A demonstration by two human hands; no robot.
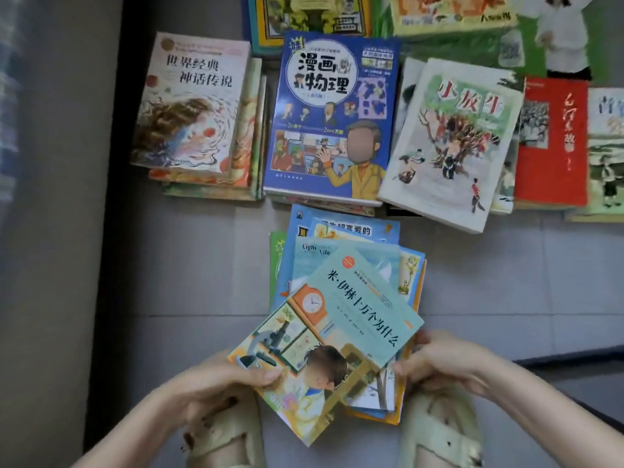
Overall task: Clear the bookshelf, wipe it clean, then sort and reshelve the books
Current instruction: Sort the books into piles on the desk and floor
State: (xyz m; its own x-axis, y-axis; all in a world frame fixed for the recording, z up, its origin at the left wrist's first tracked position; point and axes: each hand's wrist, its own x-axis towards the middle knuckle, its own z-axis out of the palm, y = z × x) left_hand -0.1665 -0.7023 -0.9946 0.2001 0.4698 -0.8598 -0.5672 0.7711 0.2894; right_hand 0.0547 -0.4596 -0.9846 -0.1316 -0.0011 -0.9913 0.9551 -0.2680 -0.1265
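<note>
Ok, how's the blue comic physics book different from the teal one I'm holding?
The blue physics book lies on a stack, untouched; the teal book is held by the left hand and right hand. The blue physics book sits nearly square to the view, the teal book diagonally. Both show illustrated covers face up.

Bare arms [540,407] come in from both bottom corners. The left hand [233,376] pinches the book [354,309] at its left edge, thumb on the cover; the right hand [442,363] curls round its right edge
</note>
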